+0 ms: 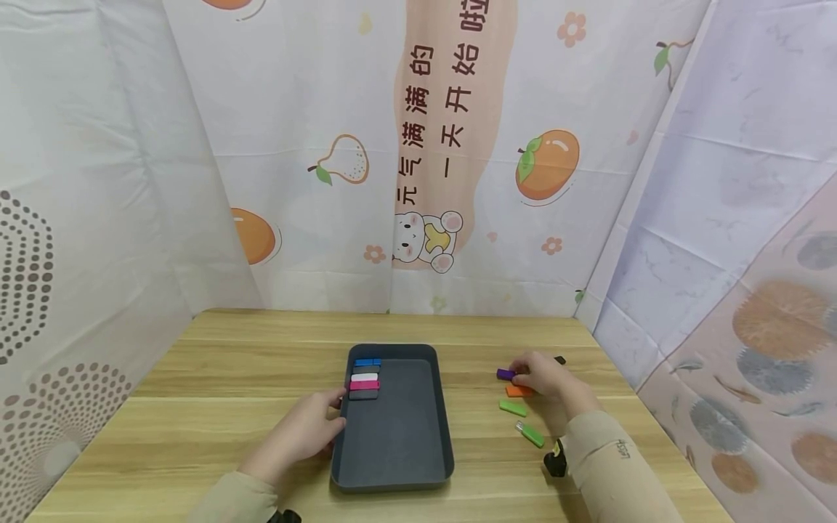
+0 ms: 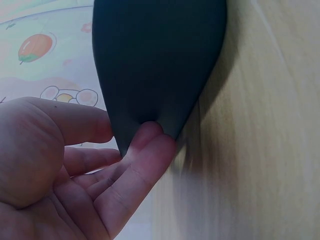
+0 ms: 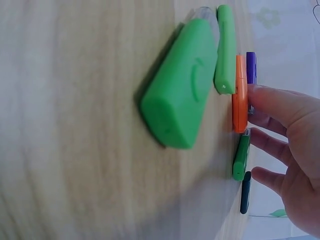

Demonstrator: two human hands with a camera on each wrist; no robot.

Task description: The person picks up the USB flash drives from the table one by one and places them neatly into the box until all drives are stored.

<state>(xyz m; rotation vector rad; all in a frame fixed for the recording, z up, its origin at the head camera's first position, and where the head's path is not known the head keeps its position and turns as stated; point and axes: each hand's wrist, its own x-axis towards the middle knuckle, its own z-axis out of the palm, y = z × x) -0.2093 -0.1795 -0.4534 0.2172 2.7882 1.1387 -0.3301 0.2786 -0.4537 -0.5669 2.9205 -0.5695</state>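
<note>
A dark grey tray (image 1: 405,436) lies on the table. My left hand (image 1: 314,428) grips its left edge; in the left wrist view, the fingers (image 2: 145,155) touch the tray's wall (image 2: 160,60). Over on the right, my right hand (image 1: 543,374) pinches a purple USB stick (image 1: 505,375), partly covered by the fingers. Close to that hand lie an orange USB stick (image 1: 519,391), a light green one (image 1: 513,408) and a green one (image 1: 530,434) with its plug showing. Behind the hand, the right wrist view shows another green stick (image 3: 241,157) and a dark one (image 3: 245,192).
Along the tray's upper left side, several USB sticks lie in a column: blue (image 1: 368,362), dark grey (image 1: 367,370), white (image 1: 364,378), pink (image 1: 364,386) and grey (image 1: 363,396). The wooden table (image 1: 216,378) is bordered by printed curtains (image 1: 314,240).
</note>
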